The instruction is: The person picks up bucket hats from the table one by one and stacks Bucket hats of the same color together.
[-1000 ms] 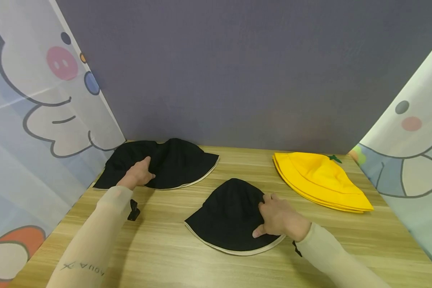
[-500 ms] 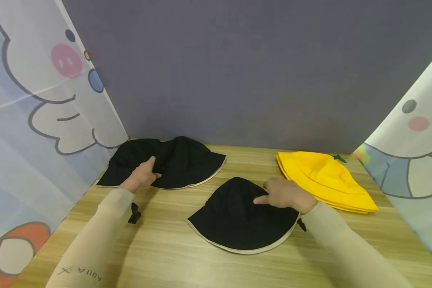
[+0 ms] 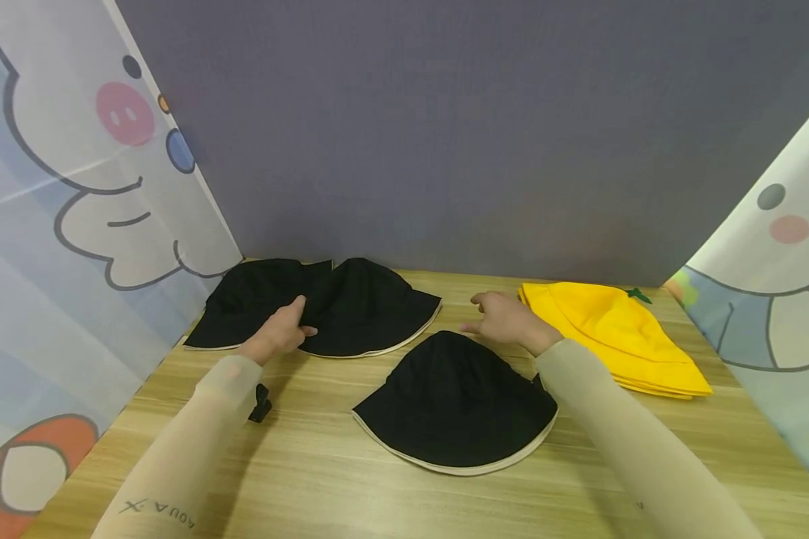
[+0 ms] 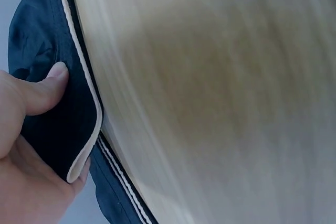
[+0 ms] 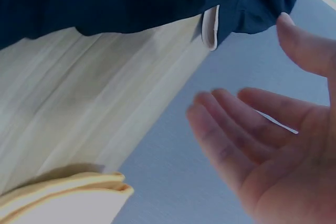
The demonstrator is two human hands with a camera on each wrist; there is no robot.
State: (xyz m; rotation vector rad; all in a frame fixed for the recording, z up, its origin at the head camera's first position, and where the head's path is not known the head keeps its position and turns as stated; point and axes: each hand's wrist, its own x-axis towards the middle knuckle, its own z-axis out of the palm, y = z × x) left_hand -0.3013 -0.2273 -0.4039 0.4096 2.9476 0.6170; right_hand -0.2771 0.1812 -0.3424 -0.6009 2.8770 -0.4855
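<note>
My left hand (image 3: 285, 329) pinches the brim edge of a black bucket hat (image 3: 371, 311) with pale trim. In the left wrist view its thumb (image 4: 58, 71) lies on top of the brim and the fingers go underneath. This hat overlaps another black bucket hat (image 3: 246, 296) at the back left. A third black bucket hat (image 3: 455, 408) lies flat in front, crown away from me. My right hand (image 3: 505, 322) hovers past that hat's crown, fingers extended and holding nothing. In the right wrist view the open palm (image 5: 283, 166) shows beside dark hat fabric.
Yellow bucket hats (image 3: 607, 329), stacked and with a green leaf on top, lie at the back right. A grey panel (image 3: 445, 135) stands behind the wooden table (image 3: 310, 479). Cartoon-printed curtains (image 3: 61, 224) flank both sides.
My right hand has left the front black hat and moved toward the back. The hat in my left hand has slid slightly right, showing more of the one beneath.
</note>
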